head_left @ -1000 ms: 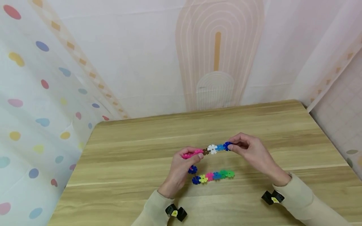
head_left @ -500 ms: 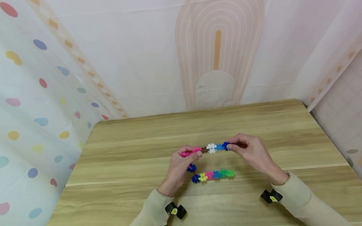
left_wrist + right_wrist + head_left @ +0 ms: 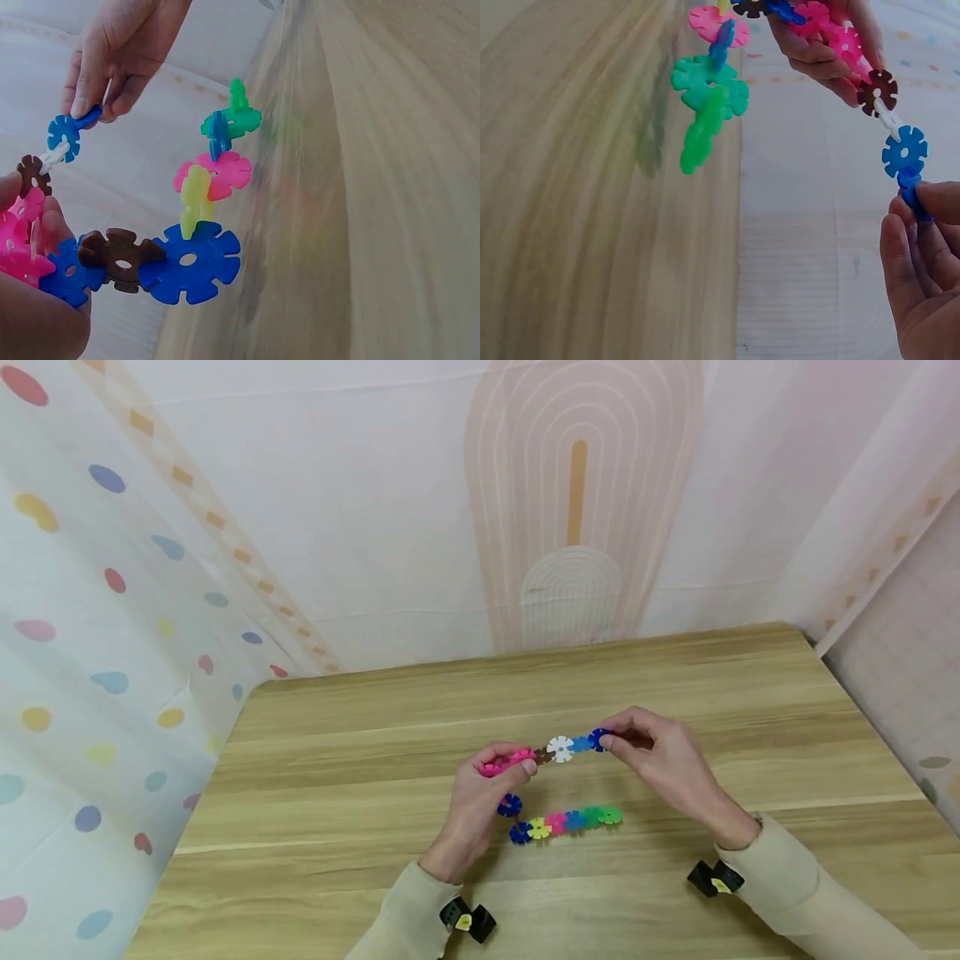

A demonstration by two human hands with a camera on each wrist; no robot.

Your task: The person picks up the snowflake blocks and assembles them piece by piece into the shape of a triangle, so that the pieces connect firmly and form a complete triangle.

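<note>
Two hands hold a chain of snowflake building discs taut above a wooden table

At the centre of the head view the raised chain (image 3: 558, 749) runs nearly level, its long axis left to right across the frame: the left hand (image 3: 480, 793) pinches the pink discs (image 3: 504, 762) at its left end, fingers curled round them, while the right hand (image 3: 663, 760) pinches the dark blue disc (image 3: 599, 739) at its right end between thumb and fingertips. In the left wrist view the chain carries on below the left hand through a brown disc (image 3: 116, 259) and blue discs into the lower run (image 3: 567, 823), just below the raised one in the frame, lying along the table (image 3: 375, 810) roughly parallel to it, nearer the left hand than the right.
</note>
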